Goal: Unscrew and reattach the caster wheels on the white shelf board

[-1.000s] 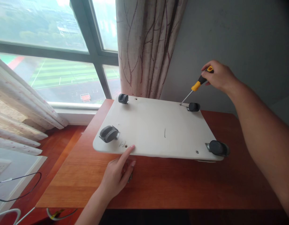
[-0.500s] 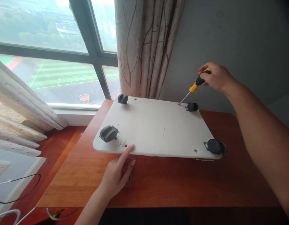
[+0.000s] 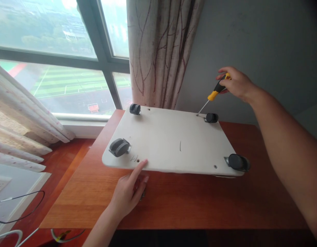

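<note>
My right hand (image 3: pixel 234 82) grips a yellow and black screwdriver (image 3: pixel 217 90) by its handle, the shaft slanting down to a screw spot (image 3: pixel 197 114) at the far edge of a white board (image 3: pixel 163 137). Black casters stand up from the board's corners, one (image 3: pixel 212 117) just right of the screwdriver tip. With its index finger stretched onto the near left edge of the board, my left hand (image 3: pixel 127 190) rests beside a small hole (image 3: pixel 138 160). Small metal pieces (image 3: pixel 142 196) show partly beneath its fingers; whether it holds them I cannot tell.
The board lies on a reddish wooden table (image 3: pixel 91 195). Behind it are a patterned curtain (image 3: pixel 158 51) and a grey wall (image 3: pixel 241 44), with a window to the left. Cables (image 3: pixel 32 214) hang at the lower left. Another screw (image 3: pixel 215 166) sits near the front right caster.
The fingers of my right hand have shifted slightly on the screwdriver handle, lifting a little. My left hand stays in place.
</note>
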{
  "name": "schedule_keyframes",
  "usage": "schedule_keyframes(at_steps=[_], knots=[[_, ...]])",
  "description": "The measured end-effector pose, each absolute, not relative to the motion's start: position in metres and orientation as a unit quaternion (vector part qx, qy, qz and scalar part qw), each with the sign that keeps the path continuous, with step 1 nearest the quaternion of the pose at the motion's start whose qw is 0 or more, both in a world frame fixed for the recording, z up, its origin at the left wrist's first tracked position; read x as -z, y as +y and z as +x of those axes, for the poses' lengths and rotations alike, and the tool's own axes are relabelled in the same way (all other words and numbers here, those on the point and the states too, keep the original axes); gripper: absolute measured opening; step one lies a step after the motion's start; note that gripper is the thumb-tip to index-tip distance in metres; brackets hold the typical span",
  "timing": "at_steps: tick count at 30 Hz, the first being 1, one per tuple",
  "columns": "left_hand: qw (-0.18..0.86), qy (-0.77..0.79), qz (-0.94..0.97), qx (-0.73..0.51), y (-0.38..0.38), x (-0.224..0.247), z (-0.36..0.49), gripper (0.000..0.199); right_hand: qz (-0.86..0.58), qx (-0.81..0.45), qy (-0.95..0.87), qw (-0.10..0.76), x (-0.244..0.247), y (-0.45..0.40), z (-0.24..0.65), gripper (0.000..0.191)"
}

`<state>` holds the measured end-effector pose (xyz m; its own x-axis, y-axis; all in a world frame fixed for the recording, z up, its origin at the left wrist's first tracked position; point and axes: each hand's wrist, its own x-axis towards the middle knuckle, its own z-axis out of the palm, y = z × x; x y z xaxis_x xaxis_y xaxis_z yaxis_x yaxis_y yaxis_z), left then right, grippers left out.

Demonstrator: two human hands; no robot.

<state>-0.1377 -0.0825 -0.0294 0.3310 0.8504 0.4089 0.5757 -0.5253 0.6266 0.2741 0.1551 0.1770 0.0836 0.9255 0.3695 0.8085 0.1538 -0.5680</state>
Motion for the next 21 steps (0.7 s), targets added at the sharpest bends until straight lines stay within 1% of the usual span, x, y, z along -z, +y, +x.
schedule_keyframes(at_steps=[1,2,5,7,9,11,13,15,16,19,21], knots=[[0.189,0.447,0.795,-0.365,-0.082,0.03,-0.138,0.05,-0.644,-0.071,-0.675,0.353,-0.176,0.154,0.273,0.051],[0.188,0.447,0.795,-0.365,-0.082,0.03,-0.138,0.051,-0.652,-0.033,-0.675,0.343,-0.176,0.153,0.271,0.052],[0.185,0.449,0.795,-0.363,-0.082,0.03,-0.138,0.051,-0.691,0.131,-0.651,0.284,-0.177,0.148,0.266,0.06],[0.186,0.45,0.794,-0.363,-0.082,0.03,-0.138,0.05,-0.71,0.165,-0.636,0.253,-0.179,0.148,0.265,0.059],[0.189,0.449,0.794,-0.364,-0.082,0.03,-0.138,0.05,-0.714,0.108,-0.64,0.265,-0.181,0.153,0.266,0.048],[0.189,0.451,0.793,-0.364,-0.082,0.03,-0.138,0.049,-0.684,0.007,-0.66,0.311,-0.18,0.161,0.269,0.041],[0.187,0.452,0.793,-0.364,-0.082,0.031,-0.138,0.049,-0.637,-0.08,-0.679,0.356,-0.178,0.166,0.27,0.046],[0.187,0.453,0.793,-0.363,-0.082,0.032,-0.139,0.05,-0.617,-0.087,-0.688,0.371,-0.174,0.167,0.267,0.048],[0.187,0.453,0.793,-0.362,-0.082,0.032,-0.139,0.05,-0.622,-0.055,-0.689,0.367,-0.173,0.165,0.264,0.047],[0.19,0.452,0.793,-0.362,-0.082,0.033,-0.139,0.051,-0.659,0.103,-0.672,0.322,-0.171,0.159,0.254,0.04],[0.191,0.45,0.793,-0.363,-0.082,0.033,-0.139,0.052,-0.683,0.161,-0.648,0.298,-0.171,0.157,0.251,0.038]])
